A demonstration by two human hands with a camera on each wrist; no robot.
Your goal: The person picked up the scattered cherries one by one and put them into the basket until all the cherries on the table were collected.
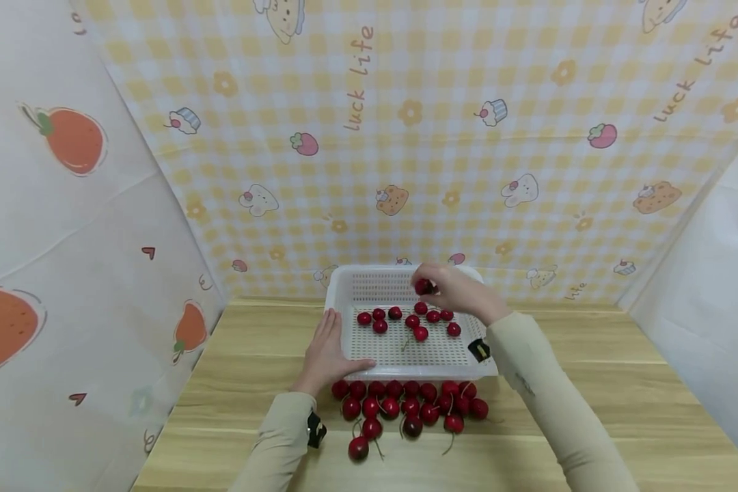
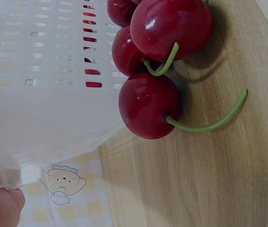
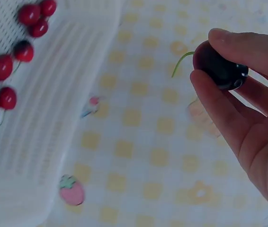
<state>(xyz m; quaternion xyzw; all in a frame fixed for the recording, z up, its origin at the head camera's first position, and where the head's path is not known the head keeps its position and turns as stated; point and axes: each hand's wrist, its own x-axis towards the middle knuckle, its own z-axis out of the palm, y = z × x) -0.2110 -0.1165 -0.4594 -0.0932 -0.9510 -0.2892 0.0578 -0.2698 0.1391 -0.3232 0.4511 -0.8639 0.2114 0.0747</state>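
Between thumb and fingers my right hand (image 1: 458, 292) pinches a dark red cherry (image 3: 219, 66) with a green stem, held up over the far side of a white plastic basket (image 1: 406, 370). My left hand (image 1: 332, 355) rests on the basket's left rim, thumb stretched along the near edge and fingers along the side. Several red cherries (image 1: 413, 321) lie on the slotted basket floor. In the left wrist view only a fingertip (image 2: 1, 208) of the left hand shows at the basket rim.
More cherries (image 1: 390, 408) lie in rows on the wooden table (image 1: 234, 396), right in front of the basket. Two of them (image 1: 359, 448) sit nearer the table's front. Behind the basket stands a yellow checked cloth backdrop (image 1: 381, 164).
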